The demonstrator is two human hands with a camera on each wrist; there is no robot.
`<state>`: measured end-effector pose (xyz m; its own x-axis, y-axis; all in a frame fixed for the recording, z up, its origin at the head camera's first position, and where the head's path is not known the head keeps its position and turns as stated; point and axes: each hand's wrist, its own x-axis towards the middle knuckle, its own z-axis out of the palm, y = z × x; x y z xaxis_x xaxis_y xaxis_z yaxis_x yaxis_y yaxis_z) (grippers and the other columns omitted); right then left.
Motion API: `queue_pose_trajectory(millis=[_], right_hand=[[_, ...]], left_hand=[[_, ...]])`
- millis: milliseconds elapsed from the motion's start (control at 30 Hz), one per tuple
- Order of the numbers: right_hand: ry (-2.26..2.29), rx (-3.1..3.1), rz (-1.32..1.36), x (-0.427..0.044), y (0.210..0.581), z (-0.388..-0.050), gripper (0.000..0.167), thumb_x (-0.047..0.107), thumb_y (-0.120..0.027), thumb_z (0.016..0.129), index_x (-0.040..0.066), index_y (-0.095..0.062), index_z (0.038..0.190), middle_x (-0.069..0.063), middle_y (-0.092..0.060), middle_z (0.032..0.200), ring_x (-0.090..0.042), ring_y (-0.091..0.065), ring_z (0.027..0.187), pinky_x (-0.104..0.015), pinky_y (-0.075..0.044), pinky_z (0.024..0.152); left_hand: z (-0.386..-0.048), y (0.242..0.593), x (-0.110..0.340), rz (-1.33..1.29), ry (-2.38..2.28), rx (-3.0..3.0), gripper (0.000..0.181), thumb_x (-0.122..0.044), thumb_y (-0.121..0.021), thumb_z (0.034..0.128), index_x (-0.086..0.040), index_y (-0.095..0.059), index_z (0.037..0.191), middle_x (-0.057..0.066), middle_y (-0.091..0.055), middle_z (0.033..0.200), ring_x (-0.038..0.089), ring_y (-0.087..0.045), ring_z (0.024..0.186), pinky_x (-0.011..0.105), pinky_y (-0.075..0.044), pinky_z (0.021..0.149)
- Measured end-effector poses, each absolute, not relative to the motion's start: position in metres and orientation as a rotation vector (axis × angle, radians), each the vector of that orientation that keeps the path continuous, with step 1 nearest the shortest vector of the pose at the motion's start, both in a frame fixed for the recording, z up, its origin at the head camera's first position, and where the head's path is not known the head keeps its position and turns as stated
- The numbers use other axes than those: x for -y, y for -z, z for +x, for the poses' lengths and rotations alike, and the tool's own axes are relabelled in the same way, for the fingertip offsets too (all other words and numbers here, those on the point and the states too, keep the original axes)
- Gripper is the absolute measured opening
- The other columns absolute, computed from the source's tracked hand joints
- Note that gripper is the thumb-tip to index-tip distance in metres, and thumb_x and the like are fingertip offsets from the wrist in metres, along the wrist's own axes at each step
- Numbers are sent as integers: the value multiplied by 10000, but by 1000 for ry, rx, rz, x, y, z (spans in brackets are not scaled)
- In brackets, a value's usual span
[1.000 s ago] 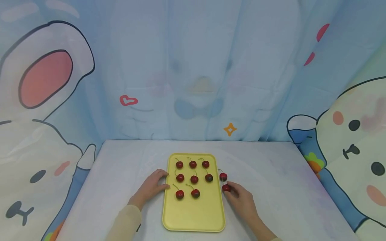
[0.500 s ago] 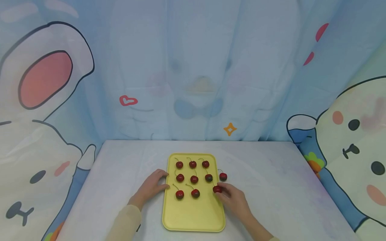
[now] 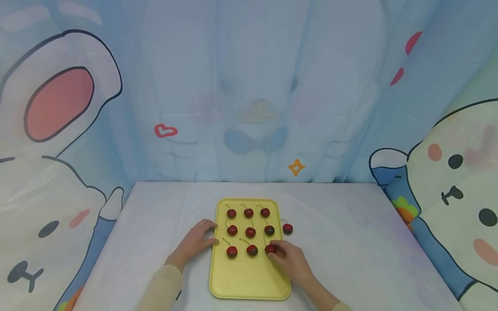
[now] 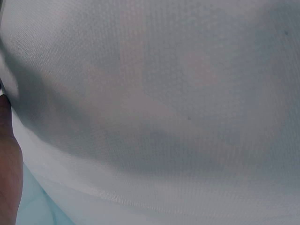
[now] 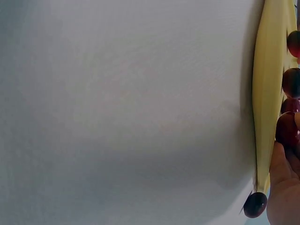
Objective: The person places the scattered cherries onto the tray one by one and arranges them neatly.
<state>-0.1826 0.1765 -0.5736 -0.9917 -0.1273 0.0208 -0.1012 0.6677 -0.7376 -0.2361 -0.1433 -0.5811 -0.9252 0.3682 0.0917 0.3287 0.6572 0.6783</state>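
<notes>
In the head view a yellow tray (image 3: pixel 249 280) bears several cherries with stems, such as one cherry (image 3: pixel 252 250) in its third row. My right hand (image 3: pixel 289 260) pinches a cherry (image 3: pixel 270 249) by its sides over the tray, at the right end of that row; whether it touches the tray I cannot tell. The right wrist view shows this held cherry (image 5: pixel 287 129) between the fingers. My left hand (image 3: pixel 196 239) rests at the tray's left edge, thumb and fingertips touching the rim. Beyond the tray's right rim a loose cherry (image 3: pixel 288 228) lies on the table.
A white cloth covers the table (image 3: pixel 350 242). A blue curtain (image 3: pixel 256 86) printed with cartoon animals hangs behind and at both sides. Cloth fills most of the left wrist view.
My right hand has carried the cherry from the table at the tray's right side, left across the rim to the third row. The left hand stays in place.
</notes>
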Motion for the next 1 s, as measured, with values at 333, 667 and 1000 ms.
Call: queue_pose_trajectory(millis=[333,667,1000], right_hand=[[1136,-2929,-305,-174,577,-181,335,127,-759,848,55,-675,1163,-77,-688,1125,-223,-662,1036,-364,-554,905],[1071,-2955,-316,-172,575,-180,343,129,-762,845,47,-672,1165,-83,-684,1132,-242,-650,1061,-389,-546,922],[1077,-2985,-309,-172,575,-180,342,136,-774,835,54,-679,1153,-74,-688,1118,-241,-656,1042,-401,-551,912]], left_hand=[[-234,581,143,583,-1138,-2805,433,-217,-748,866,-56,-598,1239,53,-572,1232,250,-531,1204,429,-421,1078],[-235,581,143,580,-1138,-2811,433,-226,-745,870,-62,-598,1242,39,-573,1227,238,-532,1204,423,-422,1078],[-234,581,143,587,-1140,-2815,424,-217,-752,863,-63,-602,1229,35,-575,1216,236,-537,1194,423,-426,1073]])
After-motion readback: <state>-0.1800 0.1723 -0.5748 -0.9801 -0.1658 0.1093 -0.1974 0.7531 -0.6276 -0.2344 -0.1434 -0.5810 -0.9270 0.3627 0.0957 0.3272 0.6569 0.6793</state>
